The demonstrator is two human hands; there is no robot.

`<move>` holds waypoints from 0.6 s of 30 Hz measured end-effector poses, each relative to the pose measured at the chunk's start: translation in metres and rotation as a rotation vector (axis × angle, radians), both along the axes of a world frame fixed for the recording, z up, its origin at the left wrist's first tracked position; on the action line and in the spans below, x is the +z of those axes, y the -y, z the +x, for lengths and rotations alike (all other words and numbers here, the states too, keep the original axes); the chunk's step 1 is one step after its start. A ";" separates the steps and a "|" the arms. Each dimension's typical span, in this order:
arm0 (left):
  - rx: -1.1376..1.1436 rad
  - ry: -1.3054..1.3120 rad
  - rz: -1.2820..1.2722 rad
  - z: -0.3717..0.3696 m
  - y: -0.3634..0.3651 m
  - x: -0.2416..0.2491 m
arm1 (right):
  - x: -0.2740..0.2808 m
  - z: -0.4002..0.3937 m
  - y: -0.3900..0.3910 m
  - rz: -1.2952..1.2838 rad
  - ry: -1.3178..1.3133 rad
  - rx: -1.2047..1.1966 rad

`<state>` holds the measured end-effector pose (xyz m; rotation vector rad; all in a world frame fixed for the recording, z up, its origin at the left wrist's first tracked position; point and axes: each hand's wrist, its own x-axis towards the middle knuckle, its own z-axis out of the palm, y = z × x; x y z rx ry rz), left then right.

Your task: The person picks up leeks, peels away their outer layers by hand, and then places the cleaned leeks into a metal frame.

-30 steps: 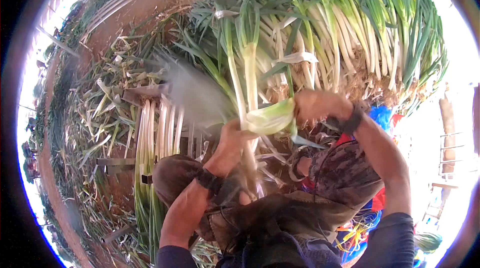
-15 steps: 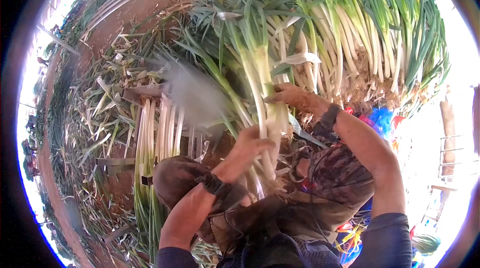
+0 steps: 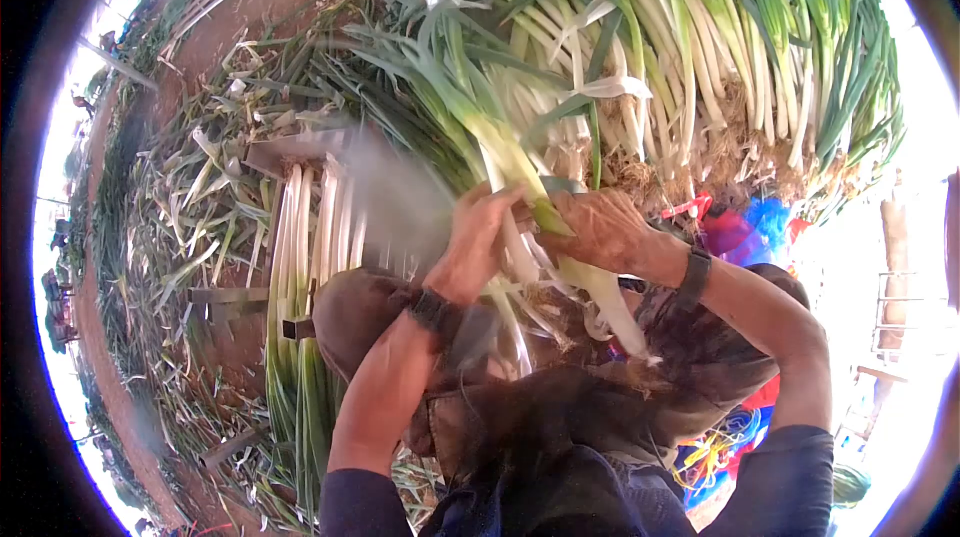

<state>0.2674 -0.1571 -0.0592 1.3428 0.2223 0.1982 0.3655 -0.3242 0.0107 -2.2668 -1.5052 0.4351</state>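
Long green onions (image 3: 500, 145) with white stalks slant across my lap, their leafy tops pointing up and left. My left hand (image 3: 482, 232) is closed around their stalks. Right beside it, my right hand (image 3: 612, 229) pinches a loose green outer leaf (image 3: 552, 217) against the stalk, its fingers partly hidden. Below the hands, a white stalk end (image 3: 615, 302) hangs toward the right with roots at its tip. More thin white stalks and peeled strips lie between my knees.
A metal rack (image 3: 292, 152) at left holds a row of trimmed green onions (image 3: 300, 227). A big pile of green onions (image 3: 700, 57) with roots lies at upper right. Leaf scraps (image 3: 190, 207) cover the ground at left. Blue and red plastic (image 3: 755, 227) and yellow string (image 3: 715, 457) lie at right.
Both hands have come closer together, the left moving up along the stalks. The held green onions have tilted, tops to the left and root end to the right. A leaf is now partly pulled away.
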 end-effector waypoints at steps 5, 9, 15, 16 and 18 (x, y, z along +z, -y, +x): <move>0.051 -0.339 -0.509 0.009 0.008 0.022 | 0.011 -0.026 0.001 -0.414 0.139 0.005; 0.112 -0.266 -0.437 0.011 0.007 0.014 | 0.009 -0.095 0.027 0.003 0.203 0.472; 0.089 -0.345 -0.388 0.009 -0.005 0.006 | 0.037 -0.122 0.068 -0.040 -0.317 0.713; 0.050 -0.281 -0.395 0.006 -0.007 0.006 | 0.032 -0.110 0.068 0.226 -0.484 0.762; 0.015 -0.216 -0.401 0.001 -0.010 0.006 | 0.005 -0.077 0.069 0.495 -0.648 0.803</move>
